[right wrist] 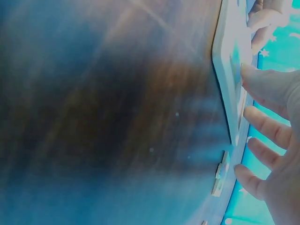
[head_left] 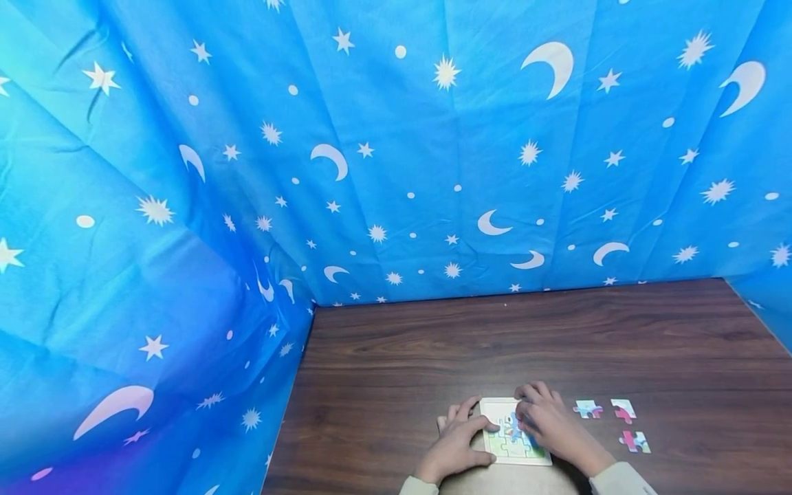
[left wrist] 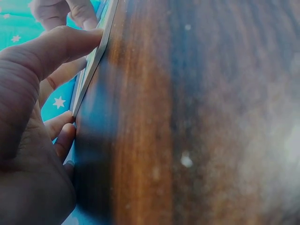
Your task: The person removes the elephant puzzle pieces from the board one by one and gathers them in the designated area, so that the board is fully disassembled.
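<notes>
A light jigsaw tray (head_left: pixel 487 407) lies on the table, its lower part filled with joined green and blue puzzle pieces (head_left: pixel 513 448). At its left side, my left hand (head_left: pixel 454 443) holds the tray; the left wrist view has the thumb (left wrist: pixel 89 40) on one edge and other fingers by the far corner. My right hand (head_left: pixel 557 433) reaches over the tray's right side. In the right wrist view its thumb (right wrist: pixel 262 84) and index finger (right wrist: pixel 267 126) touch the tray, fairly straight and apart. Whatever piece lies beneath them is mostly hidden.
Three loose pieces lie right of the tray: a blue and pink one (head_left: pixel 586 409), a pale and pink one (head_left: pixel 623 409) and a pink and green one (head_left: pixel 635 441). The dark wooden table (head_left: pixel 396 357) meets blue star-patterned cloth (head_left: pixel 408 165) at the back and left.
</notes>
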`<state>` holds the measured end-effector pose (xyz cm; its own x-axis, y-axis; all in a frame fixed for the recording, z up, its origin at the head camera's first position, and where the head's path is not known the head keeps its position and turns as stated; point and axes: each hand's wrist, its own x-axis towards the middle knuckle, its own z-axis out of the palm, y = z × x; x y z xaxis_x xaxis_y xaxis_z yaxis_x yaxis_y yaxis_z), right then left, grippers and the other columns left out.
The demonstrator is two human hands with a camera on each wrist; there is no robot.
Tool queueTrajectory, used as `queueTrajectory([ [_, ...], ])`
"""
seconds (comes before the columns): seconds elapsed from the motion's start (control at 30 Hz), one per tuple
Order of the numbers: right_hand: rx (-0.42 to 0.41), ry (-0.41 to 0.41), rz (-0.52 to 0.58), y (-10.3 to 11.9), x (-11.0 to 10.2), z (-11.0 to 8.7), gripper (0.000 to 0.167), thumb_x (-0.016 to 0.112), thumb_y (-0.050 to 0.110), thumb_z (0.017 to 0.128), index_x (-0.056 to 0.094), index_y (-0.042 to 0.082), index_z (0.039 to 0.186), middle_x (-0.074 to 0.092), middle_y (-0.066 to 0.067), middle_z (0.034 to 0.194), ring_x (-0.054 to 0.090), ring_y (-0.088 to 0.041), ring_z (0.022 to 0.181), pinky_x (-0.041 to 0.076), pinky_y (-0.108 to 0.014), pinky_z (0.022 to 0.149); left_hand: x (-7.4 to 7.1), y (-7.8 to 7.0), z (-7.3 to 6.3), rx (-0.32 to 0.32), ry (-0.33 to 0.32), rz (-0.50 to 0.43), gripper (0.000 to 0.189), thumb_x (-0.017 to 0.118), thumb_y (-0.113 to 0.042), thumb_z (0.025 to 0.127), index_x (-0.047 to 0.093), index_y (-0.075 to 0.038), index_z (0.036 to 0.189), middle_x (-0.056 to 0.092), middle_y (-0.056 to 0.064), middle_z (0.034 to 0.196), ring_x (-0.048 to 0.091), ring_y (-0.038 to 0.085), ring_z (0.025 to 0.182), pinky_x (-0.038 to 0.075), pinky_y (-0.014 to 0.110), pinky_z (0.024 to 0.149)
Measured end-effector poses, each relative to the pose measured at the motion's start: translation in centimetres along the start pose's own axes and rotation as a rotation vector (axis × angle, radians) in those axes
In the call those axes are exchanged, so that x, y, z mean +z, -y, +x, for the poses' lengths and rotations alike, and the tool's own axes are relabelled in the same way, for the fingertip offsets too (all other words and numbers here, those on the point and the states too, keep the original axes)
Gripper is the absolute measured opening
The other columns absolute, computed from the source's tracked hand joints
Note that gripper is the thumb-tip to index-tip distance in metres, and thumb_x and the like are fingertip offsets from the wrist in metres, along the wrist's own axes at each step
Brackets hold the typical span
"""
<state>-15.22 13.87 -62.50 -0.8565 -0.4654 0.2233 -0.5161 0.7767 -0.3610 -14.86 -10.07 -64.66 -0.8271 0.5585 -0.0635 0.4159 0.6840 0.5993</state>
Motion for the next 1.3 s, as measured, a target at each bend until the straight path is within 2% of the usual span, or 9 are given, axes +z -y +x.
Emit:
queueTrajectory([
  [0.13, -0.022, -0.005, 0.0, -0.2, -0.3, 0.2, 0.021, 0.085, 0.019, 0.078, 0.065, 0.022, 0.072, 0.061, -0.007, 0.109, 0.052, -0.035, 0.106, 0.044, -0.059, 0.08, 0.1, -0.1, 0.2, 0.01, -0.007, 0.012, 0.039, 0.082, -0.036, 0.076, 0.072, -0.032, 0.114, 0.037, 0.005, 0.158, 0.037, 0.018, 0.126, 0.023, 0.033, 0.082],
  [0.27, -0.117, -0.048, -0.005, -0.6, -0.5, 0.4, 0.023, 0.084, 0.014, 0.076, 0.063, 0.021, 0.07, 0.06, -0.01, 0.111, 0.052, -0.039, 0.109, 0.043, -0.064, 0.081, 0.1, -0.2, 0.5, 0.03, -0.015, 0.031, 0.039, 0.081, -0.036, 0.077, 0.072, -0.031, 0.115, 0.037, 0.006, 0.158, 0.038, 0.018, 0.126, 0.023, 0.032, 0.082],
  [0.37, -0.165, -0.048, -0.024, -0.7, -0.5, 0.6, 0.022, 0.081, 0.012, 0.077, 0.061, 0.021, 0.071, 0.059, -0.011, 0.113, 0.051, -0.04, 0.11, 0.042, -0.065, 0.083, 0.1, -0.3, 0.6, 0.033, -0.015, 0.038, 0.04, 0.081, -0.037, 0.077, 0.072, -0.031, 0.115, 0.037, 0.006, 0.158, 0.038, 0.018, 0.126, 0.023, 0.031, 0.082],
  [0.57, -0.168, -0.053, -0.041, -0.8, -0.8, 0.6, 0.018, 0.079, 0.012, 0.079, 0.063, 0.017, 0.073, 0.06, -0.014, 0.115, 0.051, -0.042, 0.113, 0.043, -0.067, 0.085, 0.0, -0.2, 0.4, 0.002, 0.004, 0.005, 0.039, 0.082, -0.035, 0.077, 0.072, -0.032, 0.115, 0.036, 0.004, 0.159, 0.037, 0.019, 0.127, 0.023, 0.033, 0.082],
  [0.87, -0.204, -0.159, -0.09, -1.4, -2.5, -0.2, 0.022, 0.084, 0.014, 0.073, 0.062, 0.018, 0.072, 0.062, -0.016, 0.11, 0.054, -0.045, 0.107, 0.045, -0.064, 0.076, 0.1, -0.1, 0.2, -0.007, 0.017, -0.007, 0.039, 0.082, -0.036, 0.077, 0.072, -0.033, 0.115, 0.035, 0.003, 0.16, 0.037, 0.019, 0.128, 0.023, 0.034, 0.082],
  [1.1, -0.203, -0.178, -0.109, -2.3, -3.6, -1.1, 0.022, 0.085, 0.011, 0.071, 0.064, 0.017, 0.074, 0.063, -0.017, 0.112, 0.054, -0.045, 0.108, 0.045, -0.065, 0.078, 0.2, 0.1, 0.0, -0.033, 0.033, -0.039, 0.038, 0.082, -0.035, 0.078, 0.072, -0.034, 0.115, 0.033, 0.001, 0.161, 0.035, 0.02, 0.13, 0.023, 0.036, 0.083],
  [1.3, -0.272, -0.257, -0.143, -3.3, -4.1, -2.1, 0.026, 0.086, 0.011, 0.065, 0.062, 0.018, 0.074, 0.063, -0.017, 0.109, 0.055, -0.046, 0.103, 0.046, -0.063, 0.072, 0.1, 0.0, -0.1, -0.042, 0.03, -0.053, 0.04, 0.083, -0.035, 0.078, 0.072, -0.035, 0.116, 0.033, 0.001, 0.161, 0.035, 0.019, 0.128, 0.023, 0.037, 0.084],
])
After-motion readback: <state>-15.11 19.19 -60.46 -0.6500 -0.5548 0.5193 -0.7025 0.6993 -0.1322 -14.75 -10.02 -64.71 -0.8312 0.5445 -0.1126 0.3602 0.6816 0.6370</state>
